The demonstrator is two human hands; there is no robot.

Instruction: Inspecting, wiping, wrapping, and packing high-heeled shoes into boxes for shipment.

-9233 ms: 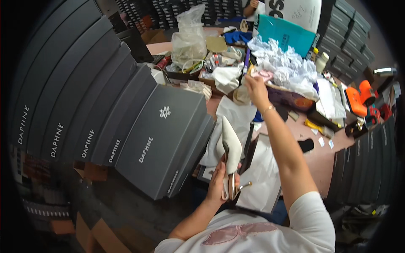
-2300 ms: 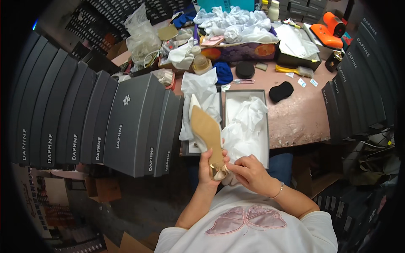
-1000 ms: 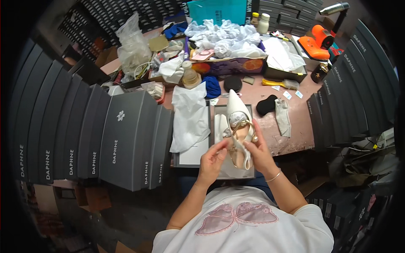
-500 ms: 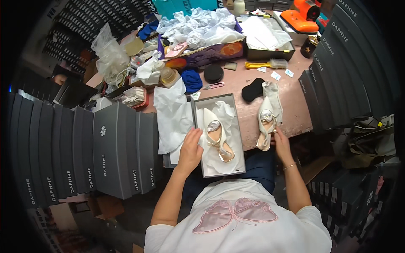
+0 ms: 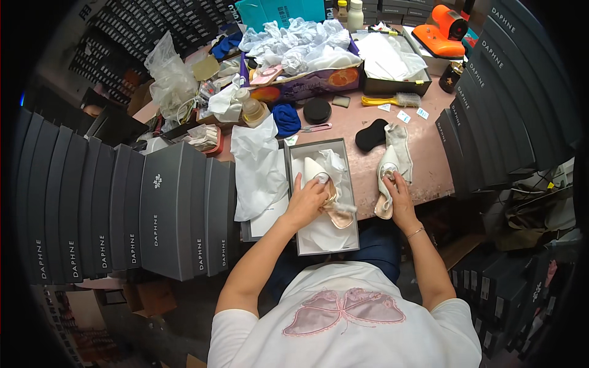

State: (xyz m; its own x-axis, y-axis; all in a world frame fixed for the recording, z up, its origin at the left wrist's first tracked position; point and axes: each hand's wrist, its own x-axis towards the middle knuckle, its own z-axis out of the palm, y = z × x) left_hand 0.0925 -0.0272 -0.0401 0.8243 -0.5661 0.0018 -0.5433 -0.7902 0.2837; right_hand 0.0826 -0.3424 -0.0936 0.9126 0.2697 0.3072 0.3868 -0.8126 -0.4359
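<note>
Shirt [image 5: 423, 346] was white, sleeves [image 5: 457, 325] short. Front carried pink butterfly motif [image 5: 371, 313] with scalloped edging. Trousers [image 5: 379, 245] were dark blue. Thin bracelet [image 5: 416, 232] encircled right wrist [image 5: 410, 224].

A scuffed pink table [image 5: 431, 161] stands over dark floor [image 5: 191, 316], stacked boxes [image 5: 132, 52] behind.

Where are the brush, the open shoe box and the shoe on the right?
Brush [image 5: 381, 101]: head view, on its yellow handle.
Open shoe box [image 5: 331, 251]: head view, on its near rim.
Shoe on the right [image 5: 381, 186]: head view, on its white side.
</note>
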